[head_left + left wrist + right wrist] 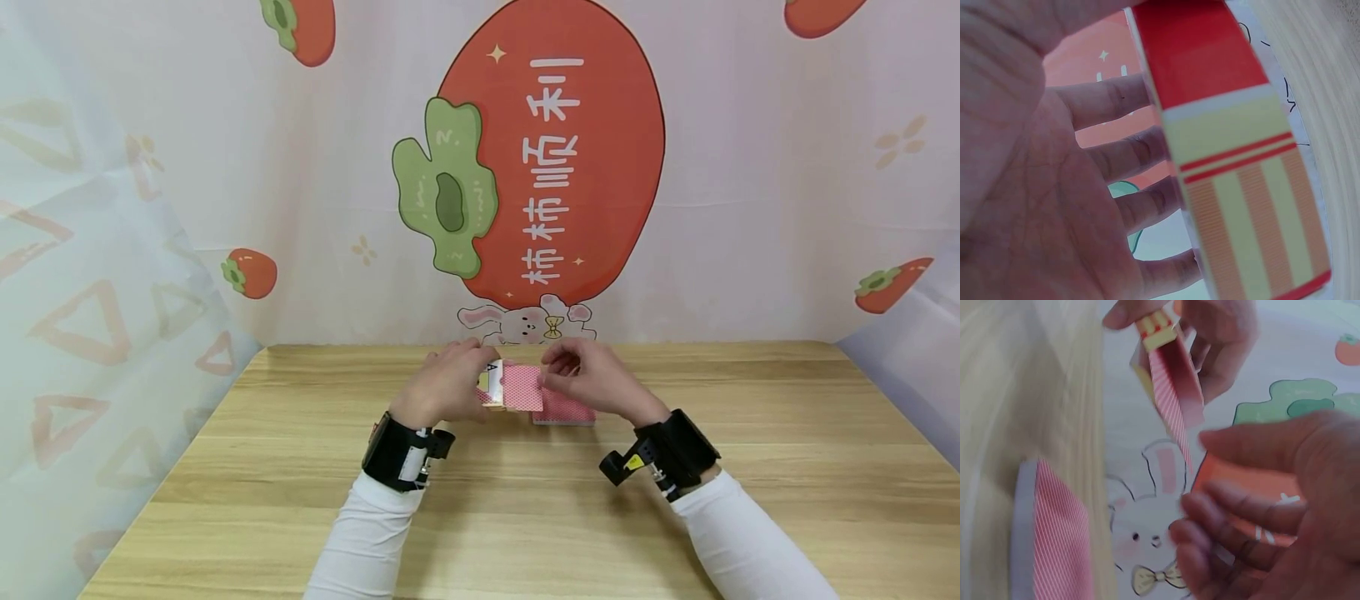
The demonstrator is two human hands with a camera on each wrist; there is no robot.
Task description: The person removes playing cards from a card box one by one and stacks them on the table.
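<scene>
Works at a wide counter of light wood, with the grain running mostly from side to side. Has, behind the far edge, a pale cloth backdrop, printed with one very large orange-red persimmon, a row of white Chinese characters turned on their side, and a white rabbit at the bottom. Has at the left another pale cloth with printed triangles.

Reaches forward with both arms, in white sleeves, wearing a black strap on each wrist. Grips with the left hand a red and cream card box, with thumb and fingers placed around it. Holds it raised above the counter, just to the left of a pink-backed deck of playing cards, lying flat. Shows at the end of the box a pink patterned piece, pointing toward the right; cannot tell whether a flap or a card. Holds, as far as visible, nothing in the right hand, with fingers loosely bent and a gap left before the thumb, near this pink piece. Cannot tell surely whether touching it.
</scene>
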